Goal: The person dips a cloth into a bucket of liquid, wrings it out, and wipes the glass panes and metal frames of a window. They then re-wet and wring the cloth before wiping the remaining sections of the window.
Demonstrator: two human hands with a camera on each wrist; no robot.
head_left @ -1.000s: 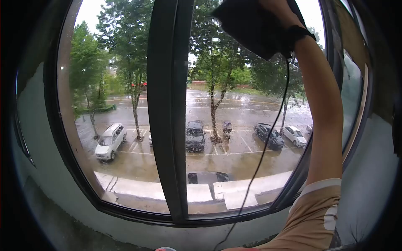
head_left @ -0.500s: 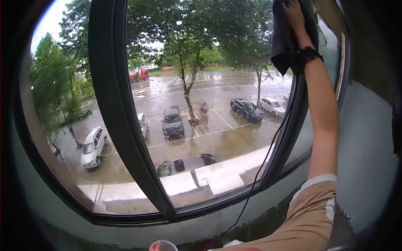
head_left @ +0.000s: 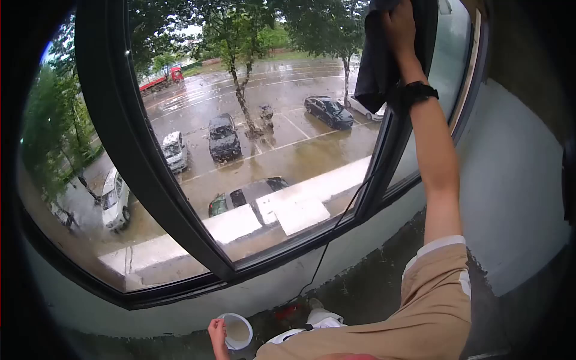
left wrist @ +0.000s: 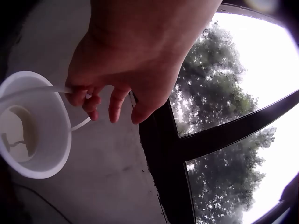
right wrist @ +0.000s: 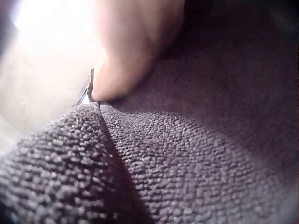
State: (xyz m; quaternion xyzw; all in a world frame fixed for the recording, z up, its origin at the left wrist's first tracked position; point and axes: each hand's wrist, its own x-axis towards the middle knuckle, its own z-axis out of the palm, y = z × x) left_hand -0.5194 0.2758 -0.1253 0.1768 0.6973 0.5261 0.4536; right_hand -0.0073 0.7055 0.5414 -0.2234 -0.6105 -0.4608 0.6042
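Up high at the right of the head view, my right hand (head_left: 401, 30) grips a dark towel (head_left: 373, 63) against the window's right edge. The towel hangs below the fingers. Its nubbly weave fills much of the right wrist view, where part of the hand (right wrist: 126, 60) lies over the cloth (right wrist: 187, 154). Down low, my left hand (head_left: 217, 333) holds a white bucket (head_left: 250, 330) by its handle. In the left wrist view, fingers curl round the thin white handle (left wrist: 37, 92), and the bucket (left wrist: 53, 126) hangs with cloudy liquid inside.
A dark upright bar (head_left: 111, 114) divides the window, whose glass carries raindrops. Outside are parked cars, trees and a wet road. A thin black cable (head_left: 321, 258) crosses the sill and runs down the wall. A pale wall (head_left: 510, 180) stands to the right.
The right hand has moved the towel from the upper pane to the right edge of the window and somewhat lower. The head view has tilted down and right, bringing the left hand and bucket into sight.
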